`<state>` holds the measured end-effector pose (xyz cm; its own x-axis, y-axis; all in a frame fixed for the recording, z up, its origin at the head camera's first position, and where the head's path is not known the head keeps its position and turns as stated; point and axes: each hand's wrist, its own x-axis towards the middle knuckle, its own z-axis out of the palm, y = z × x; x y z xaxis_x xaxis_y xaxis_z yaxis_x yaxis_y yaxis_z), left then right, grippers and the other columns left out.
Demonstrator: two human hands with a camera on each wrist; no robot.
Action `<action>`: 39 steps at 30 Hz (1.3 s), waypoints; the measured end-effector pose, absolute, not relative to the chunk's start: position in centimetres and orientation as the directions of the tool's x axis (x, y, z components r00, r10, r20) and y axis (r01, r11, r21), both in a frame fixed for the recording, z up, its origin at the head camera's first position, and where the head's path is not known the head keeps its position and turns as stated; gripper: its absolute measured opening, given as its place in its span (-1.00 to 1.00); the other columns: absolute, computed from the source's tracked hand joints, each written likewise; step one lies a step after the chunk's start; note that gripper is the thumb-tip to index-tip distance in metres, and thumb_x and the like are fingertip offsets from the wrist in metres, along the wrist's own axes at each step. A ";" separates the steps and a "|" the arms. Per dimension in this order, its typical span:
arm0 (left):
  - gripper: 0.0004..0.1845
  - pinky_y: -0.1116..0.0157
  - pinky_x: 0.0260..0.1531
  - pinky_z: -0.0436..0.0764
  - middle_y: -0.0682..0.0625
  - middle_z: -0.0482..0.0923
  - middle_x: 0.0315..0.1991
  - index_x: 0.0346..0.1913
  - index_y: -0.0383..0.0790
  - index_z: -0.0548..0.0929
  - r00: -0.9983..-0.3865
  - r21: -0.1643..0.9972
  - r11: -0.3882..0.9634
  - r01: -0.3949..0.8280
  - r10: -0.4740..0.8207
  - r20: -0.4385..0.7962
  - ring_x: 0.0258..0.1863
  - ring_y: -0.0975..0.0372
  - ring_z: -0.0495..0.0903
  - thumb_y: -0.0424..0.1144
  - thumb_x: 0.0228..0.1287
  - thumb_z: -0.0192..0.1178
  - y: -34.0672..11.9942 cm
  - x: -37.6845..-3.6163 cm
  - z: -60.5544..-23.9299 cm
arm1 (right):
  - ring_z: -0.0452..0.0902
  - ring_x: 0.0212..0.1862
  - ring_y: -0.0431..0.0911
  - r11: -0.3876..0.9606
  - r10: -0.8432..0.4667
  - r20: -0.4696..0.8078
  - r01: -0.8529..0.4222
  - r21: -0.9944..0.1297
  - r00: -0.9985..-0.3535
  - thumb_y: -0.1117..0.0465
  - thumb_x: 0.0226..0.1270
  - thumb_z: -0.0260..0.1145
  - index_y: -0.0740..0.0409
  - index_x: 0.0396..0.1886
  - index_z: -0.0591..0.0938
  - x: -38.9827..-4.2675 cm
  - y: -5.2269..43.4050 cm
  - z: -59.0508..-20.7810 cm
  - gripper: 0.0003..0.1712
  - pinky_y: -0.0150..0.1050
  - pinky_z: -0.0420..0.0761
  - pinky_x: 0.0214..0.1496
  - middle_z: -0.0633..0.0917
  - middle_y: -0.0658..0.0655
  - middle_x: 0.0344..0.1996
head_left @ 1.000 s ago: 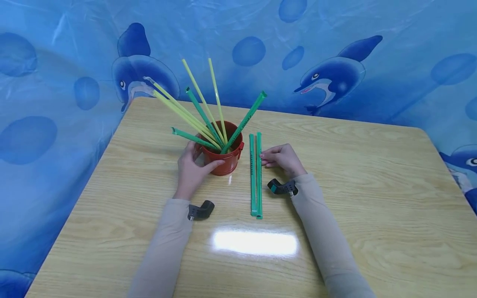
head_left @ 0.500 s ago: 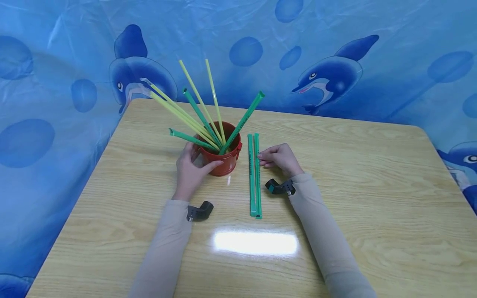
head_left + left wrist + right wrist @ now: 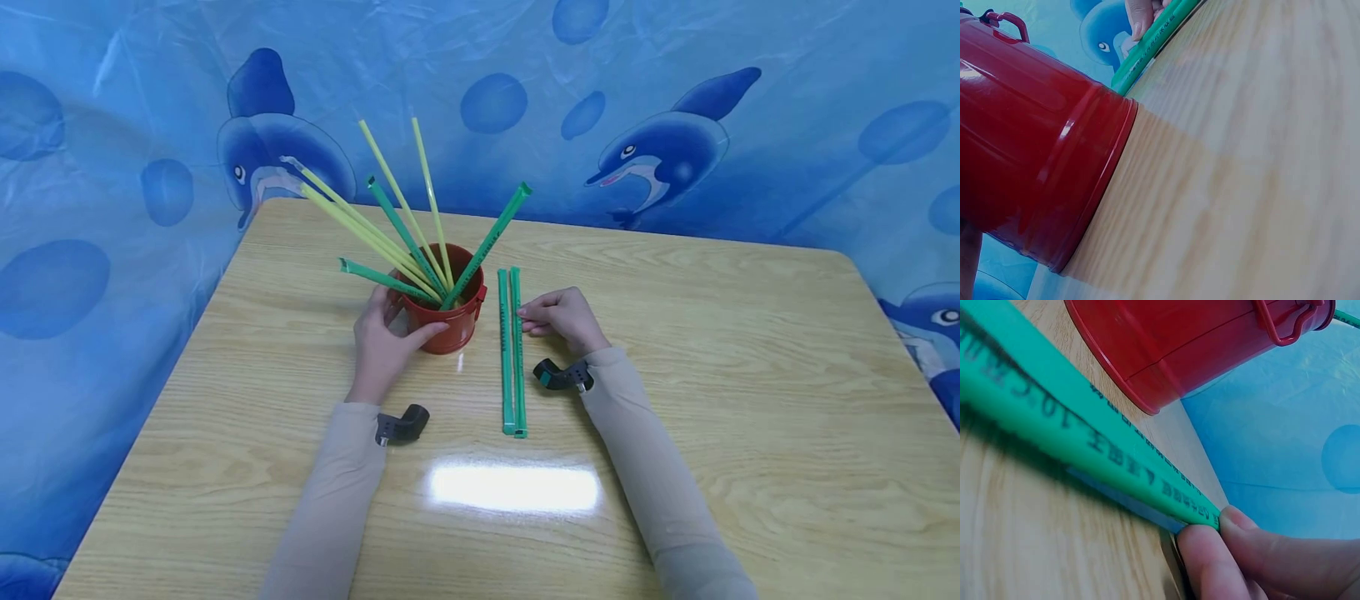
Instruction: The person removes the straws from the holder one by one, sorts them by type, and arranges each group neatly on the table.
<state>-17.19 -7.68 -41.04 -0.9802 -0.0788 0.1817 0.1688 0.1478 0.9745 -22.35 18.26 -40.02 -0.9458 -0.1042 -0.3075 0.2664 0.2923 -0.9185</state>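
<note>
Sticks, yellow and green (image 3: 408,242), fan out of the red bucket (image 3: 448,321) left of frame centre on the table (image 3: 750,400). The left hand (image 3: 382,342) curls round the bucket's side. Only the right-wrist view shows the right hand (image 3: 564,318) fingertips (image 3: 1210,550) together, pinching the outer of two green sticks (image 3: 512,350) lying flat just right of the bucket.

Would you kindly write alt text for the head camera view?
A person's left hand grips a red metal bucket of yellow and green plastic sticks on a wooden table, while the right hand touches two green sticks lying flat beside it.
</note>
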 end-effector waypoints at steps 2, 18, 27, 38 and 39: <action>-0.17 0.22 0.13 0.49 -0.04 0.37 0.27 0.34 -0.08 0.30 -0.981 0.975 0.152 0.164 -0.080 0.177 0.24 0.09 0.39 -0.18 -0.02 0.47 -7.7 -17.2 -41.0 | 0.63 -0.54 -0.21 0.291 -0.104 -0.308 0.268 -0.919 -0.946 0.39 0.27 0.26 0.55 -0.16 0.63 -22.4 18.2 -40.0 -0.76 -0.36 0.68 -0.40 0.69 0.10 -0.54; -0.16 0.20 0.13 0.48 -0.01 0.33 0.30 0.35 -0.03 0.28 -0.987 0.979 0.159 0.126 -0.075 0.139 0.27 0.11 0.35 -0.13 -0.02 0.46 -7.7 -17.2 -41.0 | 0.62 -0.57 -0.21 0.292 -0.114 -0.308 0.264 -0.919 -0.944 0.40 0.25 0.28 0.56 -0.20 0.63 -22.4 18.3 -40.1 -0.77 -0.37 0.67 -0.43 0.69 0.09 -0.59; -0.15 0.18 0.13 0.49 -0.02 0.33 0.30 0.35 -0.04 0.28 -0.986 0.978 0.163 0.134 -0.074 0.148 0.27 0.09 0.35 -0.13 -0.04 0.47 -7.6 -17.2 -41.2 | 0.63 -0.56 -0.19 0.326 -0.100 -0.312 0.265 -0.908 -0.945 0.39 0.26 0.28 0.54 -0.20 0.64 -22.2 18.4 -40.1 -0.78 -0.37 0.67 -0.43 0.70 0.12 -0.58; -0.14 0.18 0.13 0.49 -0.02 0.35 0.29 0.35 -0.04 0.29 -0.984 0.976 0.166 0.144 -0.079 0.159 0.26 0.09 0.36 -0.11 -0.05 0.48 -7.6 -17.1 -41.3 | 0.64 -0.52 -0.20 0.283 -0.112 -0.319 0.277 -0.918 -0.941 0.38 0.27 0.27 0.54 -0.17 0.63 -22.2 18.7 -40.1 -0.75 -0.36 0.68 -0.39 0.70 0.13 -0.53; -0.15 0.17 0.13 0.49 -0.02 0.35 0.29 0.35 -0.04 0.29 -0.984 0.976 0.167 0.142 -0.080 0.157 0.26 0.09 0.36 -0.11 -0.04 0.48 -7.6 -17.1 -41.3 | 0.64 -0.51 -0.19 0.275 -0.111 -0.322 0.282 -0.919 -0.940 0.37 0.26 0.27 0.53 -0.16 0.63 -22.2 18.7 -40.1 -0.75 -0.35 0.68 -0.38 0.71 0.13 -0.52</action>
